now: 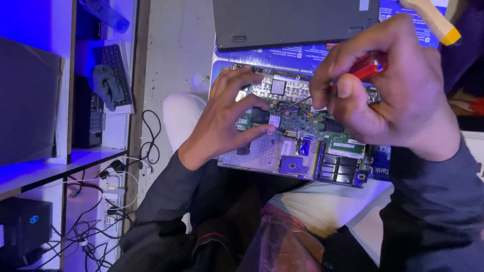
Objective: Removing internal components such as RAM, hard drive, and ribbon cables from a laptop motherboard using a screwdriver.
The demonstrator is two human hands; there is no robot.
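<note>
An opened laptop base (297, 151) lies across my lap with its green circuit board (302, 123) exposed. My left hand (227, 118) rests spread on the left part of the board, fingers apart, thumb near a small chip. My right hand (388, 85) is closed around a red-handled screwdriver (368, 66), whose thin shaft (297, 103) points down-left onto the middle of the board.
A grey laptop cover (295, 22) lies just beyond the base on a blue box (302, 53). A shelf unit (60, 161) at left carries a keyboard (113, 70), a cloth and dark boxes. Cables and a power strip (113, 201) trail on the floor.
</note>
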